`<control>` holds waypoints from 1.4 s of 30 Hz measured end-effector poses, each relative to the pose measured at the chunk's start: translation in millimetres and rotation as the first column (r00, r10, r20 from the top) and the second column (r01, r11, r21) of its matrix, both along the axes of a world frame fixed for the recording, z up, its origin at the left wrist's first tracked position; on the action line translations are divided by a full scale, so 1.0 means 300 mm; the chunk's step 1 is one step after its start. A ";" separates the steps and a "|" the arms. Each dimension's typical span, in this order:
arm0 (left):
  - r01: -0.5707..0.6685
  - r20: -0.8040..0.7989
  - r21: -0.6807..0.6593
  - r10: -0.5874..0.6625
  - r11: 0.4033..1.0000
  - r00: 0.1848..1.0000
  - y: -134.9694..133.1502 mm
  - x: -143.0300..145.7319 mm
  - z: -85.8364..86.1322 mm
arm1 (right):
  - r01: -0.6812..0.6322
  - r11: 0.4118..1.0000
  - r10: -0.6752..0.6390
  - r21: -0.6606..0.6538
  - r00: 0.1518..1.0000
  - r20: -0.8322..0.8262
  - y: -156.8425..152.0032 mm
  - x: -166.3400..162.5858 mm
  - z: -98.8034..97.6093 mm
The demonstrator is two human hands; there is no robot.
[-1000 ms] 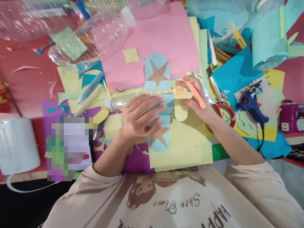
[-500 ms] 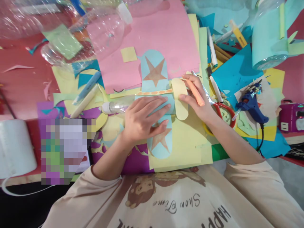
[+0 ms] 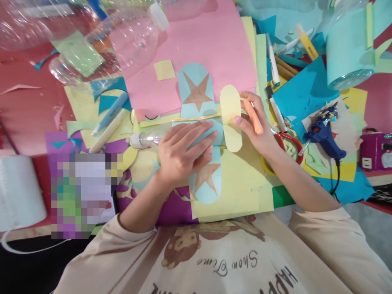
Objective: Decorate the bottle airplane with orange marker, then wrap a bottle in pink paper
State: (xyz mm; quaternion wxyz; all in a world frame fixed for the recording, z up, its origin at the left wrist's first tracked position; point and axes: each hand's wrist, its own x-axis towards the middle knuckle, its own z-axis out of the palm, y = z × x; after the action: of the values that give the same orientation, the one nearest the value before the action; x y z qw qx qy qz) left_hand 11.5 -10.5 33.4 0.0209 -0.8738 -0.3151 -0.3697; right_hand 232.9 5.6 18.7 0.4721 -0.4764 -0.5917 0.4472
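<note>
A small clear plastic bottle point(image 3: 147, 138) lies on its side, wrapped in light-blue paper. Light-blue rounded wings point(image 3: 196, 90) with orange stars stick out above and below it. My left hand point(image 3: 183, 152) lies on the wrapped bottle with its fingers flat and pressing down. My right hand point(image 3: 255, 124) holds an orange marker point(image 3: 253, 118) across its fingers and pinches a pale-yellow rounded paper strip point(image 3: 231, 117) against the bottle's right end. A thin orange band point(image 3: 199, 117) runs across the blue paper just above my left fingers.
Pink paper point(image 3: 196, 45) lies behind the bottle, yellow sheets point(image 3: 239, 192) under it. Red-handled scissors point(image 3: 283, 139) and a blue glue gun point(image 3: 324, 136) rest at the right. Large clear bottles point(image 3: 92, 36) stand at the far left, markers point(image 3: 272, 61) at the back, a paper-wrapped jar point(image 3: 347, 49) at the far right.
The yellow strip has swung from lying low beside the bottle to standing upright across its right end. My right hand shifted up with it; my left hand stayed pressed on the blue paper.
</note>
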 end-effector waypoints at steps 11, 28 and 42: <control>-0.162 -0.017 0.083 0.164 0.983 0.986 0.009 -0.008 -0.010 | 0.303 0.936 -0.271 0.180 0.946 -0.180 -0.012 0.045 0.063; -0.137 -0.187 -0.117 0.113 0.984 0.976 -0.025 0.006 0.016 | 0.104 0.970 -0.122 0.220 0.990 0.071 -0.076 0.017 0.082; -0.067 -0.125 -0.070 0.058 0.995 0.990 -0.010 0.003 0.022 | -0.067 0.947 -0.005 0.314 0.974 0.224 -0.071 0.012 0.098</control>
State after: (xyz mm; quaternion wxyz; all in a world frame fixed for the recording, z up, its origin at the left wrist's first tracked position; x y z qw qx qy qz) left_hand 12.4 -13.4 39.9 0.0195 -0.8847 -0.3541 -0.3026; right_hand 236.5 -15.7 48.2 0.4666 -0.4313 -0.7128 0.2968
